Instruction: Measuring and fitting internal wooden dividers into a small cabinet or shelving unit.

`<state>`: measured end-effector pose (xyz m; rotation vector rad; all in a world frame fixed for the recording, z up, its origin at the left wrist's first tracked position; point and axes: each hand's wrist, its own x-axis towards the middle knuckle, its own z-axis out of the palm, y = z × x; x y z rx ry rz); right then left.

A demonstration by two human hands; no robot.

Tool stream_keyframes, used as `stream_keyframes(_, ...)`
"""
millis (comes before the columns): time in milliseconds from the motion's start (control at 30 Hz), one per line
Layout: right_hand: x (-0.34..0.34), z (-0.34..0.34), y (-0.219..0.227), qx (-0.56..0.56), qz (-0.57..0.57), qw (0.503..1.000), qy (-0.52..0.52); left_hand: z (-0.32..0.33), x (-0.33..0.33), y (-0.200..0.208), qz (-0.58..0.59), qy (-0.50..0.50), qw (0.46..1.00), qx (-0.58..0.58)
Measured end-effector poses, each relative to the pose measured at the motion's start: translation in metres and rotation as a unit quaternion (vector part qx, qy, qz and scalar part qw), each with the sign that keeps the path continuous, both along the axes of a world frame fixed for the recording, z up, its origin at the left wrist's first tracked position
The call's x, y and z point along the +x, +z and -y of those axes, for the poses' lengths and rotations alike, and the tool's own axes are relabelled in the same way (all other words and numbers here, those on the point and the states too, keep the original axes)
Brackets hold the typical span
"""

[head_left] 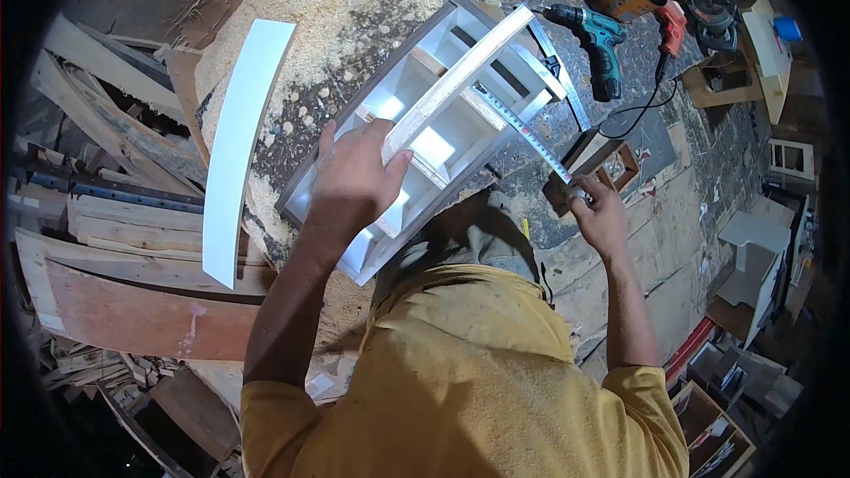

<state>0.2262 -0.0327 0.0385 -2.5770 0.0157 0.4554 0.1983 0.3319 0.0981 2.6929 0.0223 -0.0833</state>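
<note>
Gripping the wood strip (456, 80) with our left hand (354, 179), our right hand (600, 212) at three o'clock pinches the tape measure (522, 128). We're measuring; next needs a steady read.

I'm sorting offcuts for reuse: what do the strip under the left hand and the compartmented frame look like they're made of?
The strip looks like plywood or laminated board: white face, raw pale edge. The compartmented frame seems to be the same white-faced board, with tan cut edges showing at the dividers and a grey outer side. Core type is uncertain.
</note>
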Motion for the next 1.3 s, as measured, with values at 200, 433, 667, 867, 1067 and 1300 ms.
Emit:
stream_keyframes(200, 0.000, -0.007, 0.002, 0.002, -0.017, 1.000, -0.001, 0.000, 0.001, 0.000, 0.005, -0.008, 1.000, -0.004)
stream_keyframes(433, 0.000, -0.011, 0.006, 0.001, -0.033, 0.999, -0.012, 0.003, 0.005, 0.004, -0.015, -0.002, 1.000, -0.008)
stream_keyframes(667, -0.003, -0.016, 0.012, -0.004, -0.033, 0.999, -0.014, 0.004, 0.006, 0.006, -0.026, 0.002, 0.999, -0.022)
stream_keyframes(867, -0.009, -0.015, 0.007, 0.008, -0.025, 0.999, -0.021, 0.003, 0.006, 0.009, -0.053, 0.011, 0.998, -0.024)
stream_keyframes(1067, -0.071, -0.011, -0.010, 0.151, -0.050, 0.986, -0.040, 0.006, 0.010, 0.016, -0.089, 0.040, 0.995, -0.025)
stream_keyframes(1300, -0.143, -0.061, -0.003, 0.147, -0.122, 0.981, 0.033, 0.000, 0.009, 0.004, -0.040, 0.008, 0.996, -0.085)
